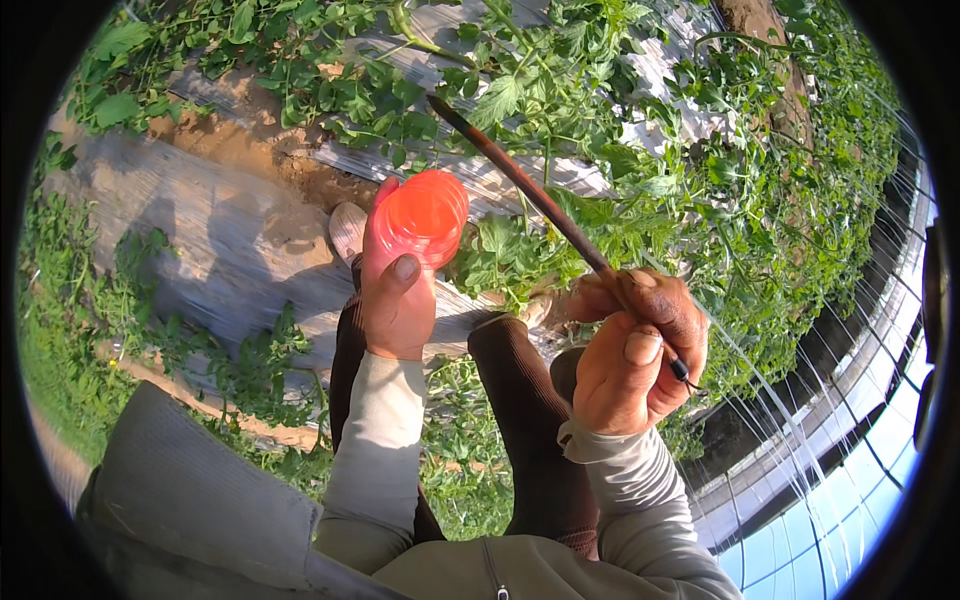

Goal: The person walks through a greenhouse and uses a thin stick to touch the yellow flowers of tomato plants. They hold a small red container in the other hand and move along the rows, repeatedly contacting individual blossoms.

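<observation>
My left hand (401, 300) holds a translucent red plastic container (426, 217), round in outline, with the thumb against its near side. What is inside it cannot be made out. In my right hand (645, 345) is a thin reddish-brown stick (536, 196), gripped near its lower end between thumb and fingers. The stick slants up to the left and its dark tip lies over the leaves, above and right of the container. A black band and a short dark wire are at its lower end.
Leafy plants, seemingly tomato (502, 101), grow in rows on both sides. Plastic ground film (225, 217) with bare soil (232, 146) beside it lies ahead. Strings and a wire net (810, 442) run along the right. My shoe (347, 229) shows beyond the left hand.
</observation>
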Action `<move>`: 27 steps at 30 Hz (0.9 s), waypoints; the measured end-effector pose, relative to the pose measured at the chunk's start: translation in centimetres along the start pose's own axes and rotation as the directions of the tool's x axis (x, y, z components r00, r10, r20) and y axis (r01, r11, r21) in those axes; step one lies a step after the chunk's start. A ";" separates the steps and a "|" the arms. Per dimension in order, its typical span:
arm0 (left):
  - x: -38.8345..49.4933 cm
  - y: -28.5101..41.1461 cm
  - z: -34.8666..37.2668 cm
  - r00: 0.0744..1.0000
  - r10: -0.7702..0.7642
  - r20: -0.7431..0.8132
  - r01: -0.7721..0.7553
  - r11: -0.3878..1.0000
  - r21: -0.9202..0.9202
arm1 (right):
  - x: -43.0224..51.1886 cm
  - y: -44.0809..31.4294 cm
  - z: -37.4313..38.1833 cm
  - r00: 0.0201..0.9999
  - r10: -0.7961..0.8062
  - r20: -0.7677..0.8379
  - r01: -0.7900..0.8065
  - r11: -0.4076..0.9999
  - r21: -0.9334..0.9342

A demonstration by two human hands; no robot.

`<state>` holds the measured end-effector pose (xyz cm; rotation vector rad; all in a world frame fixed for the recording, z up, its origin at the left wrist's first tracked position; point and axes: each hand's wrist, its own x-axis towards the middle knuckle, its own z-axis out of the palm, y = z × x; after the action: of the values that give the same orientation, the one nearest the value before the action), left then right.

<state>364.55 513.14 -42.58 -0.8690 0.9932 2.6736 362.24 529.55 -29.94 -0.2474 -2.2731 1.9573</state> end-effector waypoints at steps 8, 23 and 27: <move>-0.5 -2.0 1.4 0.997 -0.004 0.077 0.001 0.999 0.035 | -7.6 -3.4 -8.9 0.874 0.364 -0.321 -0.247 0.904 0.350; -6.2 -10.0 5.6 0.757 -0.523 0.392 0.508 0.848 0.152 | -14.7 10.8 -20.7 0.556 0.641 -0.529 -0.429 0.766 0.478; -6.8 -11.1 5.4 0.752 -0.491 0.440 0.403 0.870 0.283 | -14.4 13.9 -21.3 0.464 0.770 -0.438 -0.499 0.636 0.589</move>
<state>371.35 525.45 -41.44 -0.2863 0.7481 2.1772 381.23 549.15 -40.38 -1.6975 -1.3343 2.0316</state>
